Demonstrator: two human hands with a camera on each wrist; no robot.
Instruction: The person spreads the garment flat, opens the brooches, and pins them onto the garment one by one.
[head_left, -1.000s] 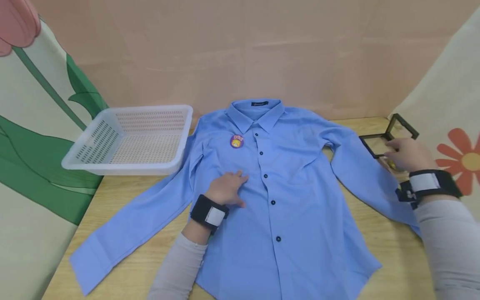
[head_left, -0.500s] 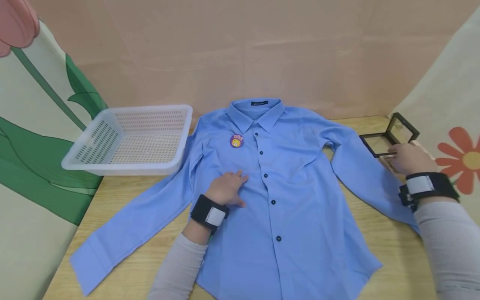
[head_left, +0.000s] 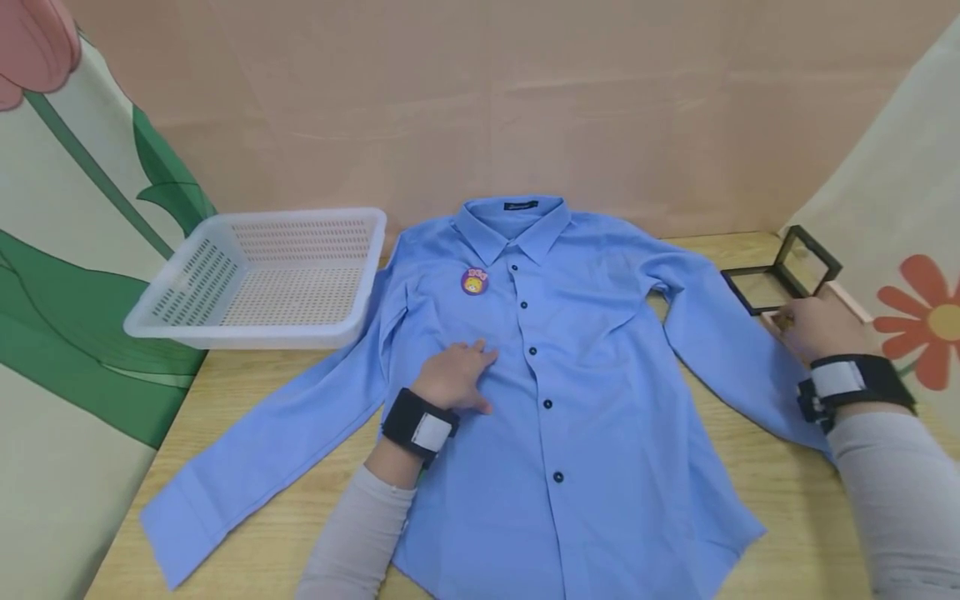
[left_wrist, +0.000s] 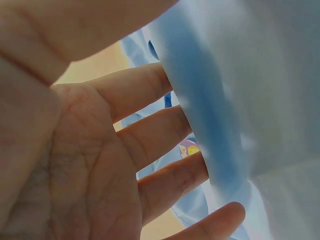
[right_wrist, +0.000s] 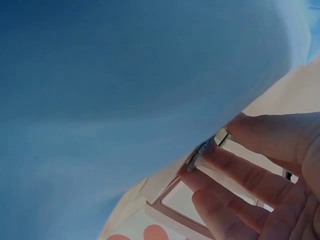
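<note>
Left hand (head_left: pixel 453 377) flat, fingers spread, on the blue shirt (head_left: pixel 600 400), below its badge (head_left: pixel 474 282). Right hand (head_left: pixel 813 329) right of shirt, fingers pinching 1 small pin (right_wrist: pixel 199 152) beside the open black case (head_left: pixel 780 275). Risk: loose pinch, pin drops.

Right hand (head_left: pixel 813 329) drew back from black frame (head_left: pixel 780 279), nearer pink frame (head_left: pixel 851 300).

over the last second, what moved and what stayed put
The right hand drew back toward the person, off the black frame box, and now rests at a pale wooden frame beside it, pinching something small. That frame has come into sight. The left hand stayed flat on the shirt; the basket and badge did not move.
</note>
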